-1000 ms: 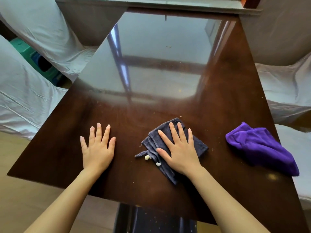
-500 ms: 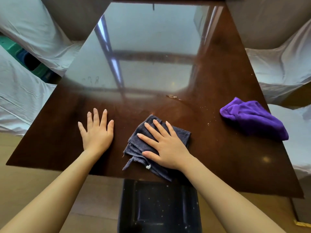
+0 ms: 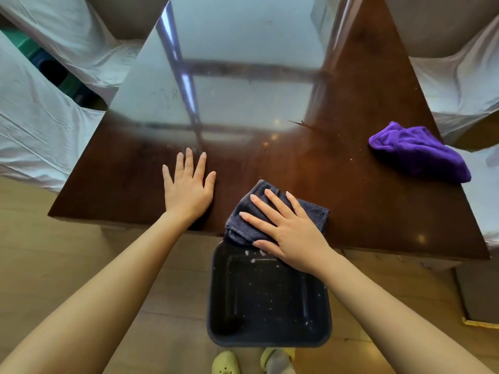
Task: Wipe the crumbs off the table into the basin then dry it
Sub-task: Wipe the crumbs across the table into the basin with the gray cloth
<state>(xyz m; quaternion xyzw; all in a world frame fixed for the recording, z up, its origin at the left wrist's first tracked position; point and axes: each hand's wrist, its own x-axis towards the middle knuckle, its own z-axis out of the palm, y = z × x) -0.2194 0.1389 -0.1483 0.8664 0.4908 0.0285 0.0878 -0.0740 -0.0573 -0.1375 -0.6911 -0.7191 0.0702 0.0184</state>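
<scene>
My right hand (image 3: 287, 229) presses flat on a folded dark grey cloth (image 3: 314, 214) at the near edge of the glossy dark wooden table (image 3: 378, 211); part of the cloth hangs over the edge. Right below that edge stands a dark square basin (image 3: 267, 300) on the floor, with pale crumbs scattered inside it and a few white bits near its far rim. My left hand (image 3: 187, 188) rests flat on the table, fingers spread, left of the cloth. A few crumbs (image 3: 351, 159) lie on the table towards the right. A crumpled purple cloth (image 3: 417, 152) lies near the right edge.
Chairs draped in white covers (image 3: 40, 122) stand on the left, and more (image 3: 459, 85) on the right of the table. Yellow-green clogs (image 3: 225, 363) show on the wooden floor just below the basin. The far tabletop reflects a bright window.
My right hand has dragged the grey cloth towards me to the table's near edge, above the basin. White crumbs have dropped into the basin. My left hand has stayed flat on the table.
</scene>
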